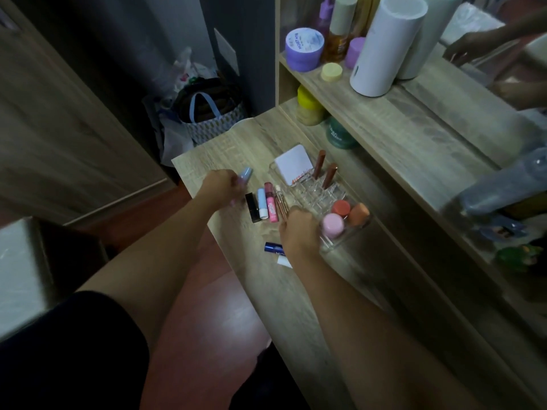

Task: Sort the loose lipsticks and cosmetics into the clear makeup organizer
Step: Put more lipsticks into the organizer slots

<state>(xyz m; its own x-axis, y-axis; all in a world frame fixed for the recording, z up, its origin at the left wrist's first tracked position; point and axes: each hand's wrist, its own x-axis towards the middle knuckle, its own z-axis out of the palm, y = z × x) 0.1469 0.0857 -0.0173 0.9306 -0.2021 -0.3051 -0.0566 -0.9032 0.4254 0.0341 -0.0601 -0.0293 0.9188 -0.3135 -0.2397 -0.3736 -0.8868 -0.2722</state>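
Bare worktop [236, 149] left of organizer [334, 202]; loose tubes [268, 205] crowd its near-left side; shelf [384, 119] overhangs behind; blue tube [273, 248] beside right hand [299, 232].

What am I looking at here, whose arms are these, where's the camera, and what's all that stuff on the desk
There is no machine here. The one picture comes from a camera worn on a person's head, looking down at their two bare arms. The left hand is closed around a pale blue tube. The right hand rests by the near edge of the clear makeup organizer; whether it grips anything is hidden. On the wooden desk lie loose cosmetics in a row: a black lipstick, a white and blue stick, a pink tube and a thin clear one. A dark blue tube lies nearer. The organizer already holds two brown lipsticks, a white compact and three round sponges.
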